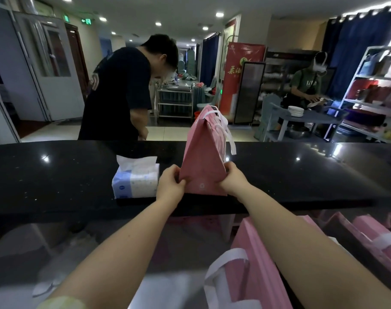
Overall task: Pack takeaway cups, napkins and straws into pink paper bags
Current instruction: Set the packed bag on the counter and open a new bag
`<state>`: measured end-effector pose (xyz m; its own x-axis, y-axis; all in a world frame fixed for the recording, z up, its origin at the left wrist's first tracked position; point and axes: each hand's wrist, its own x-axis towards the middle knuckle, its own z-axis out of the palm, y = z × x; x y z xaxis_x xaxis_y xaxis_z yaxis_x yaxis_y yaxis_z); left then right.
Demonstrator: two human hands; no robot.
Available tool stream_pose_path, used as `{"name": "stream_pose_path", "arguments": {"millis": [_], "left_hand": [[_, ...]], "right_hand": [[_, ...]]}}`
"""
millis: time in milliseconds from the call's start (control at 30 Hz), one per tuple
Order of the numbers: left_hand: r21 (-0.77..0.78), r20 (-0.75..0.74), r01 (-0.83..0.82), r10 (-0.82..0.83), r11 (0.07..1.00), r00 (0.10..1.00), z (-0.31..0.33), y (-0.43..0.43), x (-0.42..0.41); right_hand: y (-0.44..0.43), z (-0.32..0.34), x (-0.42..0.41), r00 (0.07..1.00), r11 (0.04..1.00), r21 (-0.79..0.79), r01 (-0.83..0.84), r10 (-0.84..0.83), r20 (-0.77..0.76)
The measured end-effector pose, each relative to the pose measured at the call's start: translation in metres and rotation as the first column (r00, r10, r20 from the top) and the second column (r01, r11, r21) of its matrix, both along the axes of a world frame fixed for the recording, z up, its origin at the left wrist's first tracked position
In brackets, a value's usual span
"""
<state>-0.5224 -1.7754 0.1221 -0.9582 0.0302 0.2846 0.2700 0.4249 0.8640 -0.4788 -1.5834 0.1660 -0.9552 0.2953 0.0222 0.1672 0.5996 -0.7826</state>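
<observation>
A pink paper bag point(204, 157) with white ribbon handles stands upright on the black counter point(56, 175), its top pinched together. My left hand point(171, 182) grips its lower left corner and my right hand point(233, 179) grips its lower right corner. Its contents are hidden. A tissue pack point(135, 179) with a white tissue sticking out lies just left of my left hand. No cups or straws are visible.
Flat pink bags point(254, 273) with white handles lie on the lower shelf near me, more of them at the right point(373, 233). A person in a black shirt point(118, 92) stands behind the counter. Another person point(306, 85) works at a table with plates far right.
</observation>
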Motion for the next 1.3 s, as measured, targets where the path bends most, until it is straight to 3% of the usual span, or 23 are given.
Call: {"name": "stream_pose_path", "arguments": {"millis": [167,467,767,967,1100,1200,1300], "left_hand": [[-0.072,-0.081,-0.075,0.069,0.995,0.994,0.001,-0.029,-0.003],[-0.179,-0.071,-0.263,0.254,0.948,0.965,0.007,-0.079,0.007],[-0.181,-0.075,-0.311,0.302,0.933,0.95,0.011,-0.061,0.022],[-0.213,-0.012,-0.312,0.317,0.926,0.948,0.018,-0.055,0.03],[-0.128,-0.314,-0.279,0.228,0.952,0.922,0.054,-0.042,0.035],[-0.229,-0.626,-0.263,0.065,0.937,0.777,0.09,-0.019,0.042],[-0.411,-0.776,-0.255,-0.189,0.875,0.602,0.118,0.025,0.051]], "right_hand": [[-0.024,-0.007,-0.012,0.999,0.998,-0.051,-0.034,0.034,-0.005],[-0.06,-0.014,-0.024,0.991,0.979,-0.153,-0.134,0.135,-0.008],[-0.063,-0.02,-0.02,0.996,0.977,-0.205,0.063,-0.074,-0.046],[-0.061,-0.013,-0.009,0.998,0.998,-0.045,0.039,-0.041,-0.037],[-0.045,0.018,0.007,0.98,0.999,0.041,0.003,0.006,-0.2],[-0.026,0.054,0.029,0.947,0.969,0.244,-0.027,0.103,-0.303],[0.008,0.096,0.051,0.944,0.782,0.62,-0.062,0.247,-0.217]]}}
